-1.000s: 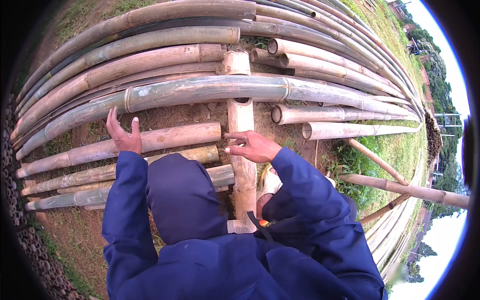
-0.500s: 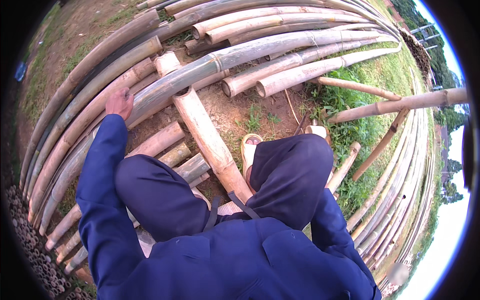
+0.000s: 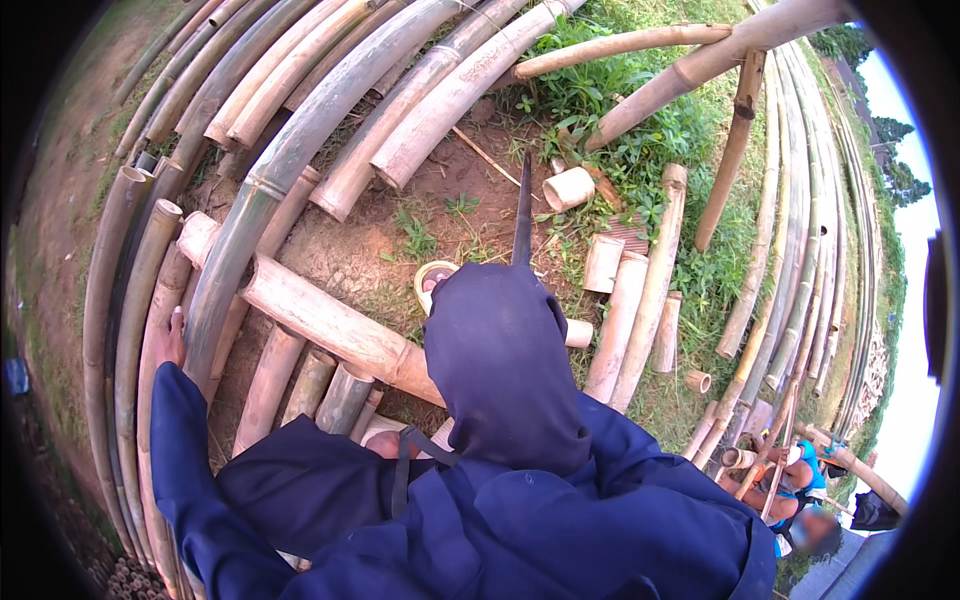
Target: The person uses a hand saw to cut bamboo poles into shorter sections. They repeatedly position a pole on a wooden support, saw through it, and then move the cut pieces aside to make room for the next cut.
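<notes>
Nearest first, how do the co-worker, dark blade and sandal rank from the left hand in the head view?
1. Sandal, right of the left hand.
2. Dark blade, farther right, beyond the sandal.
3. Co-worker, far lower right.

The person's bare left hand (image 3: 170,340) is stretched out to the far left, seen nearly edge-on, a fingertip pointing away from the body and the other fingers hard to make out. The left arm in a long dark-blue cloth sleeve (image 3: 205,480) reaches forward to it, the cuff covering the wrist. The right arm in a matching dark-blue sleeve (image 3: 635,440) runs forward behind the bent right knee in dark navy trousers (image 3: 505,370), which hides the right hand. The left leg in dark navy trousers (image 3: 290,480) angles out leftward.
</notes>
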`<state>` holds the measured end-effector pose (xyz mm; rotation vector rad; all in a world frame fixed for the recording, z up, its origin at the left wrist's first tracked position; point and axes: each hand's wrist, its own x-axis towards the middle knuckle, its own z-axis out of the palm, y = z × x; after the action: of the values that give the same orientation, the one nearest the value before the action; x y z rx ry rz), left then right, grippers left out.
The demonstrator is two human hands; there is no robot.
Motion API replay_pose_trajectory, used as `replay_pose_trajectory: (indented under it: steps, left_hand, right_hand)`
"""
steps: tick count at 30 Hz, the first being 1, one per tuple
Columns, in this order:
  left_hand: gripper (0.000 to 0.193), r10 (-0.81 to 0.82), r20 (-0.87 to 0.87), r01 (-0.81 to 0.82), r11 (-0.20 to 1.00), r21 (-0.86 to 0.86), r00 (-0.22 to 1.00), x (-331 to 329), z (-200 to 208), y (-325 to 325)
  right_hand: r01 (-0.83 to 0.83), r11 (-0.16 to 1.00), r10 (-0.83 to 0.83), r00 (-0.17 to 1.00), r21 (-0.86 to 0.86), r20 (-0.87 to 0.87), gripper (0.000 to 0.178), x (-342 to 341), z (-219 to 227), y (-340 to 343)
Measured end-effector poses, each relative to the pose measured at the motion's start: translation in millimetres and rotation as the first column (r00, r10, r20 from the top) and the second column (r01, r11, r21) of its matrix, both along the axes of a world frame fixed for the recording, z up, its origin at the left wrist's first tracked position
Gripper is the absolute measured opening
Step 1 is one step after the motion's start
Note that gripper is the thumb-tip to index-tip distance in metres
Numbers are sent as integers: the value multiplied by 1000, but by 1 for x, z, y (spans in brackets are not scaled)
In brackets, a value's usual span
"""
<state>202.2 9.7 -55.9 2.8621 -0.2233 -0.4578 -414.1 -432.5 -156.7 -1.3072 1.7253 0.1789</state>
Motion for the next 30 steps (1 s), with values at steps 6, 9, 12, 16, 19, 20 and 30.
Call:
replay_pose_trajectory:
  steps: [6,9,12,16,19,20,30]
  left_hand:
    - [72,111,-92,-114,993,-33,990,19,-36,17]
    - [65,-49,-84,46,998,-33,995,25,-71,48]
    - [50,-119,-247,103,992,-79,962,25,-66,46]
    - [55,-38,-141,42,999,25,989,0,-42,9]
    - [79,31,-257,-34,999,-7,966,-21,-8,-19]
    - [82,40,-269,-49,998,-26,962,-27,-3,-18]
    - [104,-104,-279,54,982,-181,955,-66,13,-15]
  right_hand:
    - [111,993,-113,993,44,37,33,-1,-2,8]
    - [157,984,-164,983,84,82,32,-3,1,17]
    - [242,958,-264,954,151,143,32,-19,6,46]
    - [357,896,-424,864,265,272,32,-30,13,35]
    - [444,834,-542,769,327,339,31,-45,21,26]
    - [455,820,-564,744,346,359,31,-46,24,20]
    - [551,701,-682,335,453,650,26,-29,98,-33]
